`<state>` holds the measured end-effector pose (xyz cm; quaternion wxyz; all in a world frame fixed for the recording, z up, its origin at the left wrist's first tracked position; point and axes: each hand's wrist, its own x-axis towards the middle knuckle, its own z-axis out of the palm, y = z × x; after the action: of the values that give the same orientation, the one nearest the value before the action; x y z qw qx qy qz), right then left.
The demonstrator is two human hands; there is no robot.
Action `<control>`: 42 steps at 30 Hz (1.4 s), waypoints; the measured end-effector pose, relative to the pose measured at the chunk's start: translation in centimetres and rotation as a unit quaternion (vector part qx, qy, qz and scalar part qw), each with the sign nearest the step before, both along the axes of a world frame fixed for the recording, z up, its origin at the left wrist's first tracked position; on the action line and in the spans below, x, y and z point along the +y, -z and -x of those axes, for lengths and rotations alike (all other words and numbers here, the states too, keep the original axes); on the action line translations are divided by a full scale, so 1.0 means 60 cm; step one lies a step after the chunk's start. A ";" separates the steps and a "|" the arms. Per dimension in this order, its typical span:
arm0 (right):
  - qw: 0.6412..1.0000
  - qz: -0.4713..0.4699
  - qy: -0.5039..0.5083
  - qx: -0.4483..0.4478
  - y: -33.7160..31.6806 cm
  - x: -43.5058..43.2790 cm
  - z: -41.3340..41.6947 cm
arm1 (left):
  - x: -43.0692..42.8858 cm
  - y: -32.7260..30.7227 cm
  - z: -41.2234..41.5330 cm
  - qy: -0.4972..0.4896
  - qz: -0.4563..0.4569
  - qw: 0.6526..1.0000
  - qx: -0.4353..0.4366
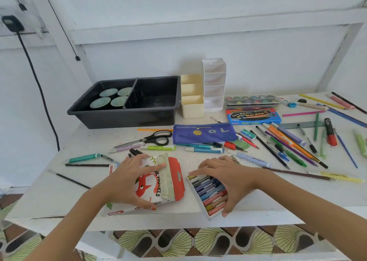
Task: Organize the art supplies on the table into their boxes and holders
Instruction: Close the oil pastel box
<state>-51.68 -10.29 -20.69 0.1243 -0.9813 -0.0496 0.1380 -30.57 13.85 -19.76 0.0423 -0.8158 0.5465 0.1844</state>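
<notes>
Fingers [156, 167] around pastel box [148, 186], pastel tray [210, 189]

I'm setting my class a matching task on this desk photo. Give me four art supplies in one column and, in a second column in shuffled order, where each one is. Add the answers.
Column A
1. scissors
2. oil pastel box
3. pastel tray
4. cream holder

Column B
a. under the right hand
b. just right of the black bin
c. gripped by the left hand
d. left of the blue pencil case

Pairs: 1-d, 2-c, 3-a, 4-b
</notes>
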 end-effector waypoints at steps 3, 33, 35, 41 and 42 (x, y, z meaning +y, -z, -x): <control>0.999 -0.036 0.022 -0.022 0.002 -0.003 0.003 | -0.001 -0.005 0.004 0.004 -0.018 1.000 -0.011; 0.879 -0.041 0.409 -0.243 0.057 0.037 0.016 | -0.068 0.030 0.054 0.087 0.027 0.996 -0.009; 0.823 0.042 0.505 -0.258 0.079 0.054 0.041 | -0.066 0.032 0.053 0.090 0.035 0.995 -0.009; 0.797 0.054 0.539 -0.267 0.111 0.107 0.039 | -0.071 0.040 0.053 0.088 0.069 0.994 -0.002; 0.791 0.023 0.550 -0.267 0.107 0.112 0.034 | -0.074 0.039 0.053 0.089 0.069 0.994 -0.003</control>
<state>-53.69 -3.54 -27.13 0.1385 -0.8433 0.4704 -0.2201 -33.77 9.39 -22.13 0.0043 -0.7658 0.6278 0.1393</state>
